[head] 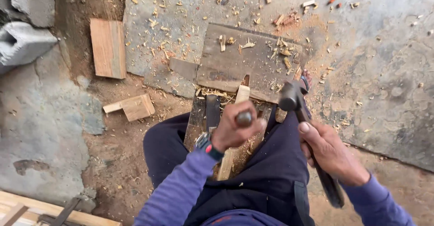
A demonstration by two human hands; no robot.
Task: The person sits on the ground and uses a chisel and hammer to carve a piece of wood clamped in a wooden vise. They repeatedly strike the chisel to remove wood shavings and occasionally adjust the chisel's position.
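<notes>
Chisel handle [244,118] stands nearly upright in your left hand [235,131], its rounded butt end showing just above your closed fist, with the long axis pointing down toward the pale wooden strip [235,131] that runs away from you, between your knees, onto the dark board [246,63]. The blade end is hidden by your fist, so you cannot tell where it meets the wood. Your right hand [332,153] is wrapped tight around the hammer [293,98] handle, thumb along the shaft; the metal head hangs just to the right of the chisel butt and slightly beyond it, near but not touching. So the butt lies left of the hammer head, and your right hand is the 1 placed to swing across. Wood chips [280,49] litter the board and the ground [384,72] around it
</notes>
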